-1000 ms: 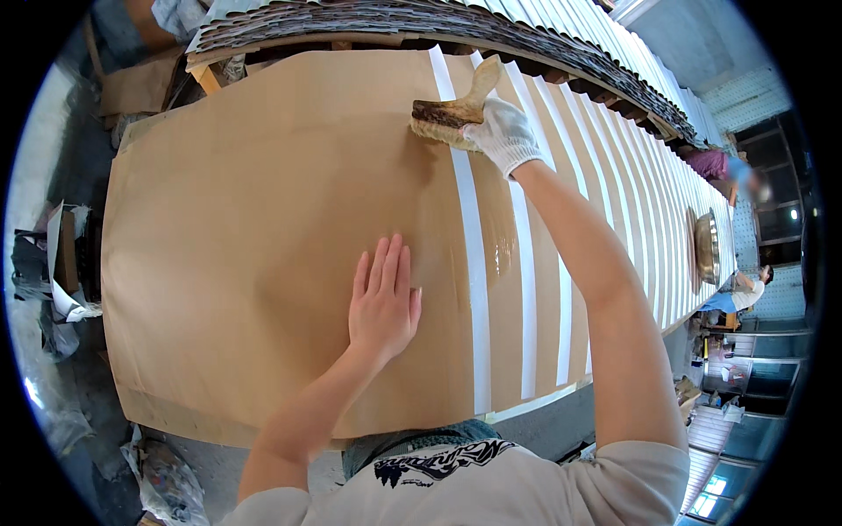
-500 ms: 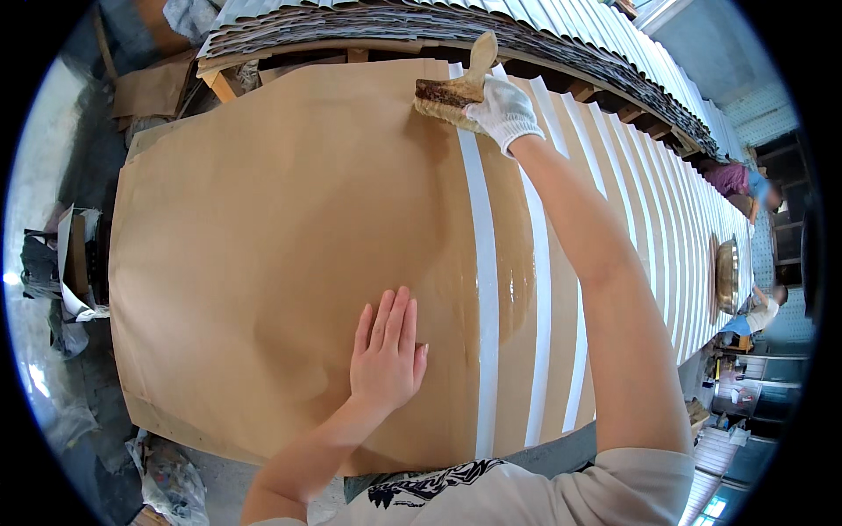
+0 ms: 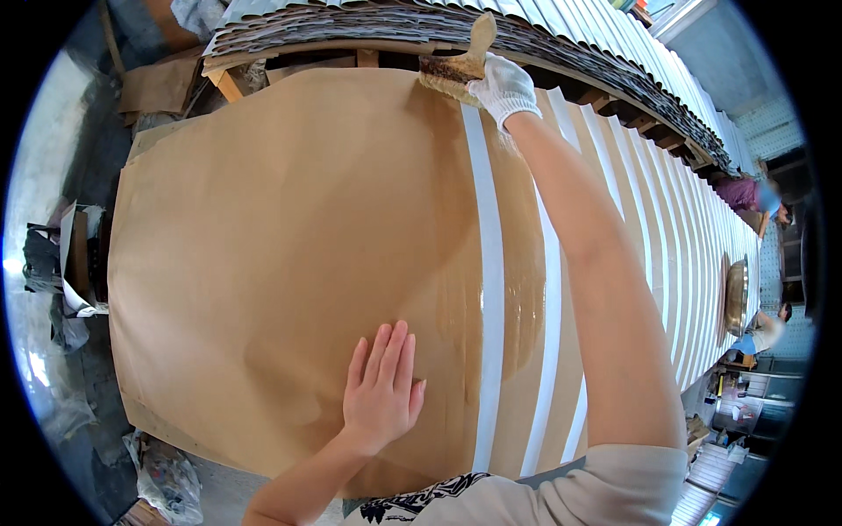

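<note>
My left hand (image 3: pixel 383 386) lies flat on a large sheet of brown paper (image 3: pixel 263 219), fingers stretched out, at the near side. My right hand (image 3: pixel 507 88), in a white knit glove, grips a wide wooden-handled brush (image 3: pixel 452 70) at the sheet's far edge. The brush's pale bristles point down against the paper, next to a white strip (image 3: pixel 488 263) that runs from far to near. To the right of this strip, part of the brown surface is wet and glossy.
Rows of brown and white strips continue rightward under a metal basin (image 3: pixel 736 298). Beyond the far edge is a tall stack of corrugated sheets (image 3: pixel 377 33). Two other people are at the far right. A plastic bag (image 3: pixel 167 478) lies at the lower left.
The brush, in my right hand, has moved farther out, up to the sheet's far edge. My left hand still lies flat, now slightly nearer to me. The view has shifted a little.
</note>
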`<state>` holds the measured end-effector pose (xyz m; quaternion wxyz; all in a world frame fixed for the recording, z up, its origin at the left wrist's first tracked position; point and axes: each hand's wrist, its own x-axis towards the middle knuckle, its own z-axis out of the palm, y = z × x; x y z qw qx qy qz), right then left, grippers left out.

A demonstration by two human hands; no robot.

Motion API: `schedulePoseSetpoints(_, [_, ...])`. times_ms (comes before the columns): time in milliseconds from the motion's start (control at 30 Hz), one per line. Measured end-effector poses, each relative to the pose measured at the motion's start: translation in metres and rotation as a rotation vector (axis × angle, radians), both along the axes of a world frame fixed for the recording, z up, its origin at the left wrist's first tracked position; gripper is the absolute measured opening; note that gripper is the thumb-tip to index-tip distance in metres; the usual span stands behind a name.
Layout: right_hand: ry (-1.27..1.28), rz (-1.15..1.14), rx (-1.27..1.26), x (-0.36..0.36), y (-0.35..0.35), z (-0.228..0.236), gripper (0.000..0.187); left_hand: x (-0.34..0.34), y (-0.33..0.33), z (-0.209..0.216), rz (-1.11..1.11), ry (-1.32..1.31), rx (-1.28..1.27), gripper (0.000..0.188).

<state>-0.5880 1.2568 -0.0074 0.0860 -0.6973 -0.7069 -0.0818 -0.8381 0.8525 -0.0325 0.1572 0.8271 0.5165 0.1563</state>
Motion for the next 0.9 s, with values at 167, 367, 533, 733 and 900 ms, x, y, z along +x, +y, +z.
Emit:
schedulePoseSetpoints(167, [0.086, -0.021, 0.141, 0.009, 0.021, -0.001, 0.038, 0.000, 0.000, 0.000, 0.012, -0.015, 0.007, 0.070])
schedulePoseSetpoints(367, [-0.316, 0.120, 0.301, 0.043, 0.006, 0.033, 0.050, -0.002, -0.003, -0.002, 0.022, -0.040, 0.036, 0.069])
schedulePoseSetpoints(533, [0.104, 0.618, 0.217, 0.046, -0.089, 0.034, 0.023, 0.000, -0.001, 0.001, 0.023, -0.042, 0.007, 0.067])
schedulePoseSetpoints(733, [0.257, 0.429, -0.048, 0.015, -0.188, 0.040, 0.015, -0.003, -0.005, 0.003, 0.026, -0.077, 0.032, 0.063])
schedulePoseSetpoints(900, [0.340, 0.479, -0.181, 0.012, -0.250, 0.060, 0.026, -0.003, -0.007, 0.001, 0.021, -0.104, 0.093, 0.058])
